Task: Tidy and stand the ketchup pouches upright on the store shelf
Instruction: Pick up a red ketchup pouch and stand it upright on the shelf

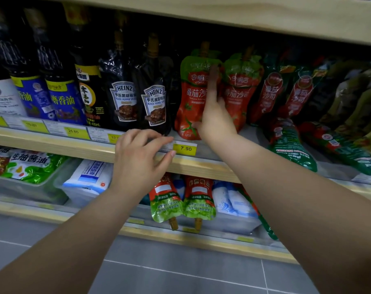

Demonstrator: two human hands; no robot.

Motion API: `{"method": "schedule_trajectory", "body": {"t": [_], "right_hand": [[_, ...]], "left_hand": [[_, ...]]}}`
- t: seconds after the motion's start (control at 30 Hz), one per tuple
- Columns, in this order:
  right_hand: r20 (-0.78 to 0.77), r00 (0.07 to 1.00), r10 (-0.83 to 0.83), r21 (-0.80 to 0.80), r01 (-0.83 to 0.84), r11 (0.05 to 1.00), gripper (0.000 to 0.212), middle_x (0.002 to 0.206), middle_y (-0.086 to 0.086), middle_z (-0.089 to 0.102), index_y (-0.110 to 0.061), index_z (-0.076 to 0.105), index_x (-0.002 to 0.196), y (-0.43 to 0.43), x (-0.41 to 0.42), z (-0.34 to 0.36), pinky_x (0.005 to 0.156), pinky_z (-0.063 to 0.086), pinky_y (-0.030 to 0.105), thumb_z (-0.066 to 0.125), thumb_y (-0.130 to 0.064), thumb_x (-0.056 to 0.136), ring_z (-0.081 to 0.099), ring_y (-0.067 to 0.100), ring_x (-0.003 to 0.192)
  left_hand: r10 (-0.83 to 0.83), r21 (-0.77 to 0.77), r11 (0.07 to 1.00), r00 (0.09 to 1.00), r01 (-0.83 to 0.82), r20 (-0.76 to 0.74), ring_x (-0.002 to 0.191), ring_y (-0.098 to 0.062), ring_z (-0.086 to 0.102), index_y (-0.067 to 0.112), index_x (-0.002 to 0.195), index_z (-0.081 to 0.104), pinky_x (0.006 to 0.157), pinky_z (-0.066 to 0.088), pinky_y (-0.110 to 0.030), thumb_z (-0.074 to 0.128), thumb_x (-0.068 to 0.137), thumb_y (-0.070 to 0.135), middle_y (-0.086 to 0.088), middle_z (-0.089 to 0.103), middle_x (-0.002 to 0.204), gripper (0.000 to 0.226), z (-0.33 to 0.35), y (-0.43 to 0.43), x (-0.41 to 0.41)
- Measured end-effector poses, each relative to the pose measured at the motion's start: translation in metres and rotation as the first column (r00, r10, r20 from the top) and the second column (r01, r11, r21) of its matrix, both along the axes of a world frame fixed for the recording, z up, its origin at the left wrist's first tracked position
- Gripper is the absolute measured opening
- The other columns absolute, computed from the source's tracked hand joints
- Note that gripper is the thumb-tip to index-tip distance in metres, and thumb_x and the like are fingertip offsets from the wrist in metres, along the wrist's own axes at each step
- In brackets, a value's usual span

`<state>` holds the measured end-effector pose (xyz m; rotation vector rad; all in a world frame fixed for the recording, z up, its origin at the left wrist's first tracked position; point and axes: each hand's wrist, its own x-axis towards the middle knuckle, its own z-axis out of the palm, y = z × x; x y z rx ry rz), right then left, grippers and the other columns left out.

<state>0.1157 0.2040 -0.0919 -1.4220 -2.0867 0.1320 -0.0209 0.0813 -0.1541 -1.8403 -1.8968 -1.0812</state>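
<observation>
The right hand [215, 115] lies open and flat against the front of an upright ketchup pouch [191, 96], fingers extended up it. The left hand [137, 153], fingers loosely spread and empty, rests on the shelf edge [52, 143] below and left of it.

One head-worn wide-angle view, aimed forward and slightly down, close to the shelf [137, 154] edge. Both forearms reaching in from below; right hand [214, 117] deeper in, left hand [137, 153] nearer, floor beneath.

Right hand [214, 117] touching upright ketchup pouch [191, 96].
</observation>
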Motion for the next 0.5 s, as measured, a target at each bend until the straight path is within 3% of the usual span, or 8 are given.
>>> {"method": "schedule_trajectory", "body": {"t": [0.13,0.27,0.43,0.5], "right_hand": [[0.001,1.0,-0.013,0.019,0.013,1.0,0.114,0.118,0.019,0.049,-0.033,-0.023,0.142,0.008,-0.01,-0.002,0.064,0.045,0.038,0.069,-0.007,0.081,0.063,0.033,0.085],[-0.002,1.0,-0.014,0.002,0.014,1.0,0.108,0.118,0.02,0.049,-0.032,-0.022,0.143,0.017,-0.016,-0.003,0.07,0.051,0.042,0.065,-0.005,0.083,0.062,0.035,0.087],[-0.006,1.0,-0.012,-0.014,0.012,1.0,0.108,0.12,0.021,0.049,-0.036,-0.025,0.141,0.019,-0.018,-0.002,0.066,0.046,0.038,0.063,-0.006,0.085,0.062,0.033,0.086],[-0.006,1.0,0.003,-0.046,-0.003,0.999,0.108,0.123,0.02,0.047,-0.036,-0.022,0.142,0.017,-0.016,0.001,0.071,0.051,0.042,0.064,-0.008,0.084,0.061,0.035,0.089]], "left_hand": [[-0.017,0.032,0.999,1.0,0.017,-0.012,0.102,-0.026,0.053,0.025,0.11,0.071,0.094,0.039,-0.046,0.063,0.085,0.04,0.002,0.065,0.103,0.03,-0.001,0.0,-0.001],[-0.023,0.033,0.999,1.0,0.023,0.008,0.103,-0.026,0.052,0.024,0.11,0.071,0.097,0.039,-0.051,0.065,0.085,0.037,0.001,0.064,0.103,0.03,-0.003,0.0,-0.001],[-0.03,-0.001,1.0,0.999,0.03,0.026,0.104,-0.027,0.053,0.024,0.112,0.07,0.096,0.04,-0.052,0.068,0.084,0.035,0.001,0.064,0.104,0.029,-0.001,0.0,-0.002],[-0.023,-0.013,1.0,0.999,0.023,0.031,0.106,-0.027,0.052,0.024,0.112,0.07,0.097,0.04,-0.051,0.068,0.085,0.035,0.0,0.065,0.105,0.03,0.0,-0.001,-0.001]]}}
